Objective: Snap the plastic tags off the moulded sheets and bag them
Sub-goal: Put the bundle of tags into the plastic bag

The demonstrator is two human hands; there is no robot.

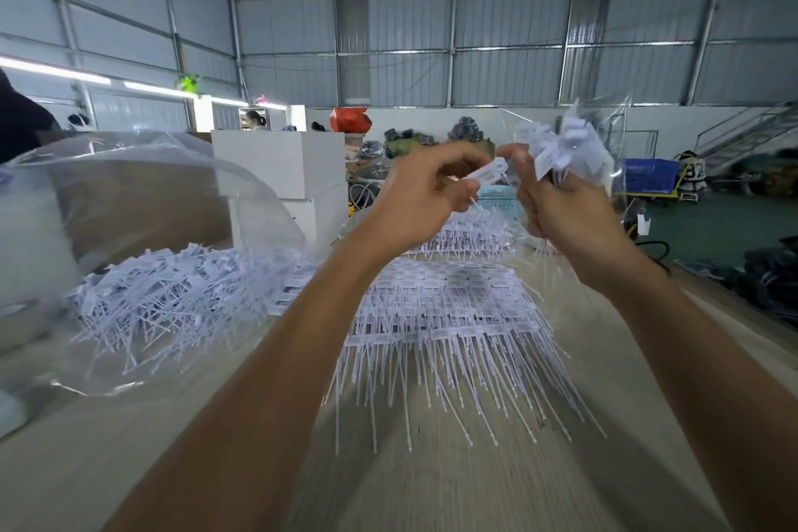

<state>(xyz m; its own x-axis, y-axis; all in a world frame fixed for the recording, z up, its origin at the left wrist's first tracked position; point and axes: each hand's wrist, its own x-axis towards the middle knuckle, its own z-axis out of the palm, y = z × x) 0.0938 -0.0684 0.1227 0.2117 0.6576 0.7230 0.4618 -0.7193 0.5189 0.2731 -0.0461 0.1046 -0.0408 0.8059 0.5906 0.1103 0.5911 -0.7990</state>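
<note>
White plastic tag (490, 172) is sitting pinched in your left hand (421, 197), touching your right hand (557, 203), which is gripping a bundle (561, 151) of tags. Below, sheets (444, 315) are lying mid-table (475, 488); a bag (142, 229) is spreading left, leaving bare wood along the near edge.

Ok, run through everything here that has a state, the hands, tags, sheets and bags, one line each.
left hand: raised, pinching a single tag
right hand: raised, gripping a bunch of tags
moulded sheets: lying stacked on the table, tags unsnapped
loose tags: heaped inside the big clear bag
big clear bag: open, lying on its side
</note>
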